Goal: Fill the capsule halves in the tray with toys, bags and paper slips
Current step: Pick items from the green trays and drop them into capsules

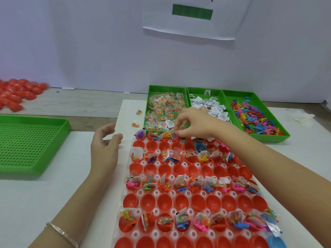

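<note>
A clear tray (141, 191) in front of me holds rows of red capsule halves (166, 201); alternate rows carry toys, bead bags and paper slips. My right hand (193, 125) reaches over the tray's far row and pinches a small bead bag (174, 135) at a capsule half there. My left hand (105, 145) hovers just left of the tray, fingers loosely curled, holding nothing. Three green bins stand behind the tray: bead bags (164, 108), paper slips (213, 106) and colourful plastic toys (254, 119).
An empty green perforated tray (30, 144) lies at the left. A heap of red capsule halves (16, 93) sits at the far left by the wall. Two loose bead bags (136, 124) lie on the white board left of the bins.
</note>
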